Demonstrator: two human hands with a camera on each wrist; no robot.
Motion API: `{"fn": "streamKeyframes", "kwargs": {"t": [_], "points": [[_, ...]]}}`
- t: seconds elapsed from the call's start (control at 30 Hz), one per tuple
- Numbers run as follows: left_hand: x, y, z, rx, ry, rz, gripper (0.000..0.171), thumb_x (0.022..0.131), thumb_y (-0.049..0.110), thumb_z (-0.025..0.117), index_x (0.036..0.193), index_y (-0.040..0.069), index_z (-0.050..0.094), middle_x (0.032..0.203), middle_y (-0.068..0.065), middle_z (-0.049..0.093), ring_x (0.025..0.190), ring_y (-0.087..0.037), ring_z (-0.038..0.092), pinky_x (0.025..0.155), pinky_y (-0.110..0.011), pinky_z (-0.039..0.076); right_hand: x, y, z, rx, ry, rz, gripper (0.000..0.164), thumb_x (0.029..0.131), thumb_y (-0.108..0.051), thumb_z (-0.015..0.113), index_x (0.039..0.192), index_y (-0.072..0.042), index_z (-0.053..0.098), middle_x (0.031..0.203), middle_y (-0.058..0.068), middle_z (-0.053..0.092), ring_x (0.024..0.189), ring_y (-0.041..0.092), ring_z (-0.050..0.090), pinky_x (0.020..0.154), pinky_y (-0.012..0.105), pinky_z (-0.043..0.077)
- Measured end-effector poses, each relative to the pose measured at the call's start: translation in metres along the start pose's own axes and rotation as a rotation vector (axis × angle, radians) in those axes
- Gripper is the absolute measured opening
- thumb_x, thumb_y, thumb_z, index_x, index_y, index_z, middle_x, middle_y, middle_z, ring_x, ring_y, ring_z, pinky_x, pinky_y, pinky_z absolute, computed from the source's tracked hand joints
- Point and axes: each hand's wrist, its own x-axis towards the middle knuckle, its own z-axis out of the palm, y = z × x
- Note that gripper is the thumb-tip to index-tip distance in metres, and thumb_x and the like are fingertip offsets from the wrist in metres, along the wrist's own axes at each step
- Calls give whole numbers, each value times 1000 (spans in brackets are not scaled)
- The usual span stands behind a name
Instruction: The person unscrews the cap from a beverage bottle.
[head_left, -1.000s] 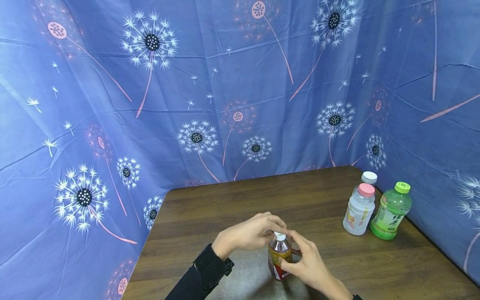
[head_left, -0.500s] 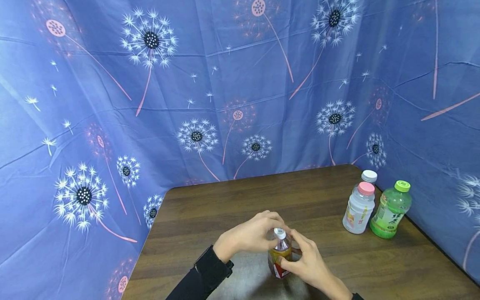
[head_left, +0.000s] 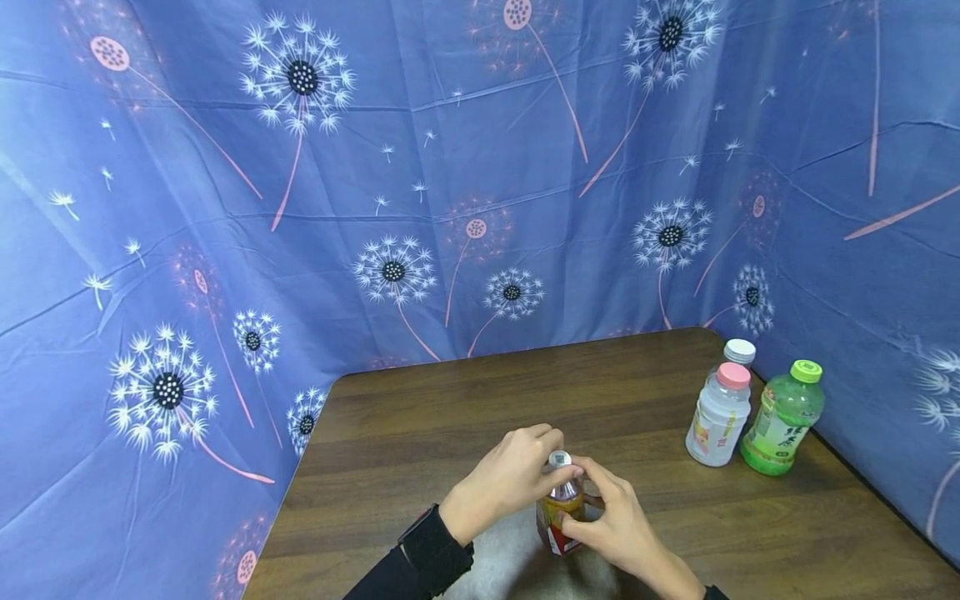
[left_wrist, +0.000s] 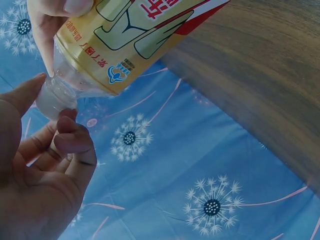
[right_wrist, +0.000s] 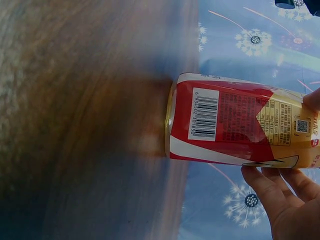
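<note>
A drink bottle with a red and yellow label stands upright on the table in the head view. My right hand grips its body, with the thumb on the near side. At the neck, my left hand pinches the white cap between thumb and fingertips. The left wrist view shows that thumb and a fingertip on opposite sides of the whitish cap. In the right wrist view the bottle's label shows a barcode, and the right fingers press its side.
Toward the table's right edge stand a white bottle with a pink cap, a green bottle and a white-capped bottle behind them. A blue dandelion-print cloth hangs behind and beside the wooden table.
My left hand has turned about the cap, its wrist shifting slightly right, and the cap's top shows more. The right hand keeps its grip on the bottle.
</note>
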Motion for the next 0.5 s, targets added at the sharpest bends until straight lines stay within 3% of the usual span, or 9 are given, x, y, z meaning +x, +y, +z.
{"fn": "streamKeyframes", "kwargs": {"t": [0.33, 0.5], "points": [[4, -7, -7, -122, -106, 76, 14, 103, 28, 69, 99, 15, 64, 91, 8, 58, 77, 4, 50, 65, -3, 42, -1, -3, -2, 33, -32, 62, 72, 75, -4, 86, 137, -30, 59, 126, 3, 72, 106, 33, 74, 78, 37, 65], [5, -8, -10, -118, -135, 106, 11, 102, 25, 70, 100, 15, 68, 94, 6, 60, 79, 5, 50, 66, -1, 42, 0, -2, -2, 28, -26, 62, 72, 74, -5, 87, 137, -29, 60, 125, 4, 72, 106, 32, 74, 78, 37, 65]]}}
